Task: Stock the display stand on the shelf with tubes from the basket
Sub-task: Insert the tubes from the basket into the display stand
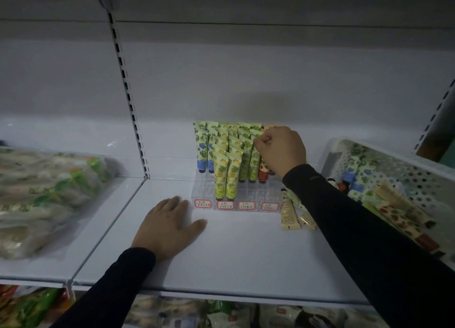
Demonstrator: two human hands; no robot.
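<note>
On the shelf [246, 253], stand [236, 199] at 12 o'clock: four labels
Right hand [280, 150]: pinching green tube [254, 160]; left hand [167, 226]: flat, released
Loose tubes [290, 214] at 3 o'clock: two

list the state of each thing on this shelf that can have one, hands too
clear acrylic display stand: partly stocked, front slots empty
yellow pineapple-print tubes: upright in the stand
white perforated plastic basket: tilted, tubes still inside
cream tube: lying loose on the shelf
left hand: flat on the shelf, empty
right hand: closed at a tube top
</note>
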